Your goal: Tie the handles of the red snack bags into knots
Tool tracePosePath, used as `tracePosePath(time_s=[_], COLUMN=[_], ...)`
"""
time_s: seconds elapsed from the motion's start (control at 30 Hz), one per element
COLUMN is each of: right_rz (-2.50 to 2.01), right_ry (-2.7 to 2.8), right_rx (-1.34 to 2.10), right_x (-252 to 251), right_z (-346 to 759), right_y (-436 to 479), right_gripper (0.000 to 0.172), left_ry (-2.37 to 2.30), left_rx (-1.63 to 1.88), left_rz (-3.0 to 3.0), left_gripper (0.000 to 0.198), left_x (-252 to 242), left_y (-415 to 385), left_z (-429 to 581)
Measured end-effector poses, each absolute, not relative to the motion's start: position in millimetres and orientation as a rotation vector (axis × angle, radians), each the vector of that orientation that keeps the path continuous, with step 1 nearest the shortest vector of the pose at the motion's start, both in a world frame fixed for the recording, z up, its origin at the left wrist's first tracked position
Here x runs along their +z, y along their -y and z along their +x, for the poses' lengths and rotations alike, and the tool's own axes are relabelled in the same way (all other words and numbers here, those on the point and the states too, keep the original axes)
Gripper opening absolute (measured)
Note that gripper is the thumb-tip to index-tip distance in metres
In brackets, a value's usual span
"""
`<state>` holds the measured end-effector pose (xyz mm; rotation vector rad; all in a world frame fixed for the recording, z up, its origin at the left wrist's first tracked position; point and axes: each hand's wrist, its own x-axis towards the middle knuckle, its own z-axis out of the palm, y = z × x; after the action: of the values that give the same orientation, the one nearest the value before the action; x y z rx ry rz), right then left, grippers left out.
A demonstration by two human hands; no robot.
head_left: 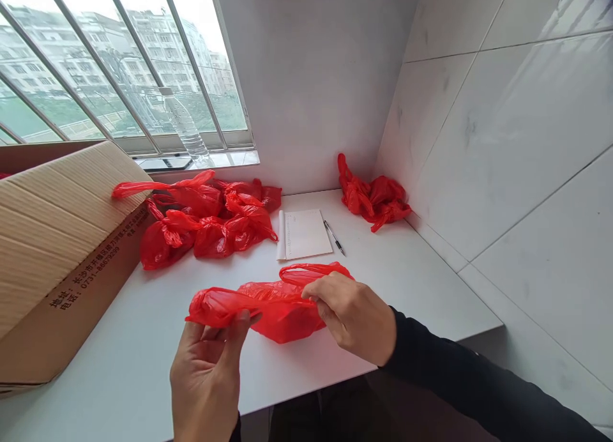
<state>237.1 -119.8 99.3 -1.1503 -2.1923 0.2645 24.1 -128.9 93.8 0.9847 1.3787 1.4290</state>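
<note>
A red plastic bag (287,322) with something inside rests near the front edge of the white table, its contents hidden by the film. My left hand (208,372) is closed on one gathered end of the bag, thumb against fingers, to the left of its body. On the other side, my right hand (352,311) pinches the bag's upper film close to a loose handle loop. Between the two hands the plastic is stretched sideways.
Several knotted red bags (225,221) lie at the back left beside a cardboard box (81,263). An open notepad (306,234) and a pen (334,237) lie behind my hands. More red plastic (376,199) sits by the tiled wall. A water bottle (184,126) stands on the windowsill.
</note>
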Motion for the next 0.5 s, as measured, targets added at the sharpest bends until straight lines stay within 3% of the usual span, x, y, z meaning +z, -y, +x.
tracePosePath(time_s=[0.2, 0.5], right_rz=[-1.372, -1.39], right_ry=[2.432, 2.555], right_rx=[0.337, 0.513], right_x=[99.0, 104.0], right_z=[241.8, 238.8], right_y=[118.9, 124.0], right_gripper=[0.017, 0.016], left_ry=[-1.117, -1.076], left_rx=[1.461, 1.462], left_rz=[0.799, 0.728], left_gripper=[0.038, 0.034], left_x=[93.6, 90.3], left_y=[134.3, 136.9], left_z=[23.0, 18.9])
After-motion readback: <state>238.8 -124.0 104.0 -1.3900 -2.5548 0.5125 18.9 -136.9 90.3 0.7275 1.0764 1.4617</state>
